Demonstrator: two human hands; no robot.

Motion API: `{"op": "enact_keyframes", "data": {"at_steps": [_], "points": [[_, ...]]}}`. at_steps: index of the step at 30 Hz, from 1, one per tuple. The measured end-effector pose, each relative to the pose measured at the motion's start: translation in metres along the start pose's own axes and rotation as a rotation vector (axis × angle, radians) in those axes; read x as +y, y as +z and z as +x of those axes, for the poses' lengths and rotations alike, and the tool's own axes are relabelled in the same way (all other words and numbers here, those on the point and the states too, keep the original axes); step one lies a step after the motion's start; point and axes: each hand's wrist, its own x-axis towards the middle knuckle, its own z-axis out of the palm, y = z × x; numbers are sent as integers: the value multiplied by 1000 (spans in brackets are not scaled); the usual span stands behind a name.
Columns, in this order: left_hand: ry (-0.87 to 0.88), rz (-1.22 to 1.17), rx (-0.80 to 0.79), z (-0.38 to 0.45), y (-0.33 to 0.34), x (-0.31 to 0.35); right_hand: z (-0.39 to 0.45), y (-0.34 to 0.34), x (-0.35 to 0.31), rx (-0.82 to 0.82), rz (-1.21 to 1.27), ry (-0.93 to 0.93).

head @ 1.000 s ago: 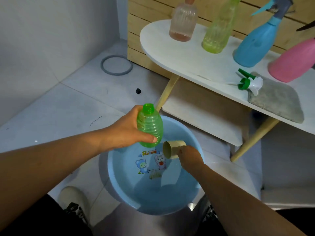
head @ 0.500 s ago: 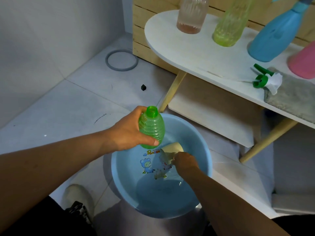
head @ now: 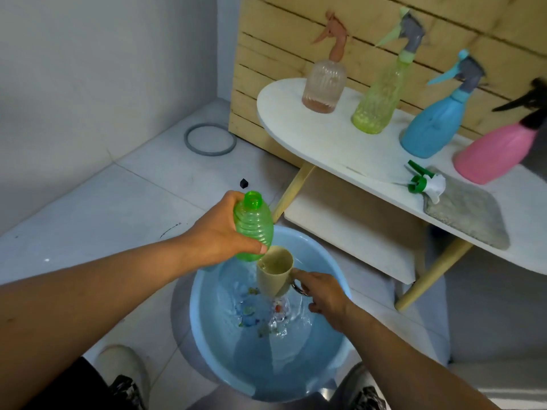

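Left hand (head: 217, 242) clasps open-necked ribbed green plastic bottle (head: 254, 229) over round blue plastic basin (head: 211, 359), catching spills; right hand (head: 324, 294) pinches dripping beige plastic cup (head: 274, 275) by its handle, apparently for filling.

Tiled washroom: basin (head: 192, 309), spray bottles (head: 429, 131)

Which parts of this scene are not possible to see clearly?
Head view, printed figures on the floor of the round blue plastic basin: broken up by splashing water.
Head view, handle of the beige plastic cup: mostly covered by the right hand.
Head view, base of the ribbed green plastic bottle: partly behind the left hand and cup.
Head view, black trigger of the pink spray bottle: blurred.
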Motion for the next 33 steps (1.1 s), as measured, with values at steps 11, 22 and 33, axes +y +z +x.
{"op": "enact_keyframes", "data": {"at_steps": [11,22,33], "points": [[64,-44,150,-7,-15,5,-91,-58,-113,98,-124,-306],[186,48,8,-10,5,9,-124,-75,-163,198,-73,-523],[162,74,2,-2,-2,1,-112,-68,-173,283,-179,-585]]}}
